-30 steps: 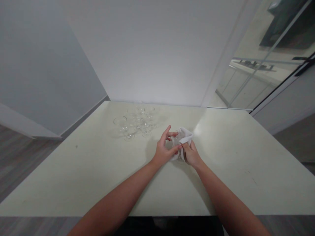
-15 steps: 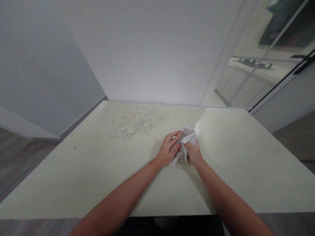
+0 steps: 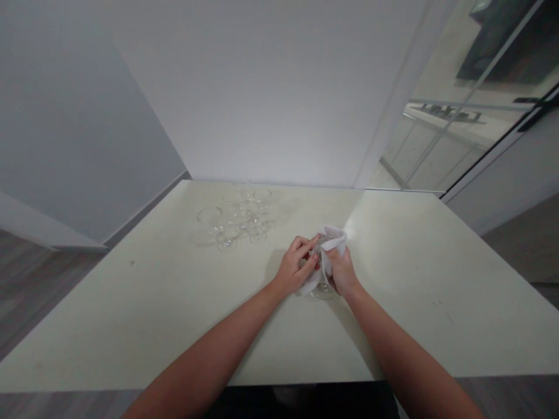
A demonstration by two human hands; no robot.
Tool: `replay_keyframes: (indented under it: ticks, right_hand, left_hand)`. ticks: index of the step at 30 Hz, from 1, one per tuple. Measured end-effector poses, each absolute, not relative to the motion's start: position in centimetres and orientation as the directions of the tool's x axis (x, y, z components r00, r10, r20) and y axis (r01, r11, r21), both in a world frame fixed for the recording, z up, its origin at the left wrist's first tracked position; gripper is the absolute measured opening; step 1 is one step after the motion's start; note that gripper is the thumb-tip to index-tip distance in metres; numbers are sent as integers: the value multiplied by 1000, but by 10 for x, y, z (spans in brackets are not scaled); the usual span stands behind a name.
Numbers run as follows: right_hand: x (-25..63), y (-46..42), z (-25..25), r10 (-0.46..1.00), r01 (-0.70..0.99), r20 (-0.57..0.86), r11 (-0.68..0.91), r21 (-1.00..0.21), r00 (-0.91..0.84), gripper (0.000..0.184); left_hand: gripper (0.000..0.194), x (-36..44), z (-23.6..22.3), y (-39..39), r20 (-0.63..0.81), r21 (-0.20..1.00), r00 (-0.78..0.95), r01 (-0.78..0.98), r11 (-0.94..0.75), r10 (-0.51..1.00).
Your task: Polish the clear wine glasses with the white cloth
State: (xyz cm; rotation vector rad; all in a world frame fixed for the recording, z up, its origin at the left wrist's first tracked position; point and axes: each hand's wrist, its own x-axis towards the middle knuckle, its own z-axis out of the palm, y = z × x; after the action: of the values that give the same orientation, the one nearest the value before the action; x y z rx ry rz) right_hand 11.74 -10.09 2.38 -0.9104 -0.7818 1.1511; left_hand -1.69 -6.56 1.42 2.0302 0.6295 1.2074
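Note:
A clear stemmed glass stands between my hands, mostly hidden; its round foot [image 3: 324, 293] shows below them, close to the tabletop. My right hand [image 3: 342, 272] is closed on a white cloth [image 3: 334, 235], which wraps the glass's bowl and hangs down beside the stem. From the left side, my left hand [image 3: 297, 263] curls its fingers round the bowl, the fingertips touching the glass and the cloth edge. Up and to the left, several clear stemmed glasses [image 3: 210, 216] stand upright in a close group.
The pale table [image 3: 174, 314] carries everything and reaches a white wall [image 3: 279, 116] at the back. At the right is a glass partition [image 3: 437, 134] with a dark-edged door frame beside it. The table's front edge runs close to my body.
My left fingers have shifted slightly on the glass, and the cloth and glass have turned a little between my hands. The grouped glasses stay where they were.

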Motion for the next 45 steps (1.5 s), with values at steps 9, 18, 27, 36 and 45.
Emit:
replay_keyframes:
  ticks: [9, 18, 27, 36, 45]
  right_hand:
    - [118, -98, 22, 940, -340, 111, 224, -913, 321, 54]
    - [123, -99, 18, 880, -144, 163, 251, -957, 446, 46]
    - [124, -101, 22, 887, -139, 131, 212, -967, 442, 42]
    - [121, -100, 26, 960, -481, 55, 187, -857, 276, 56]
    - [125, -96, 28, 911, -337, 65, 216, -916, 407, 36]
  left_hand:
    - [51, -13, 12, -70, 697, 648, 346, 69, -758, 627]
    - [58, -15, 16, -74, 696, 633, 389, 64, -771, 604]
    - [66, -15, 15, -73, 656, 689, 390, 39, -724, 646]
    - [76, -14, 13, -69, 604, 615, 558, 129, -778, 569]
    - [75, -12, 12, -71, 579, 685, 588, 25, -728, 565]
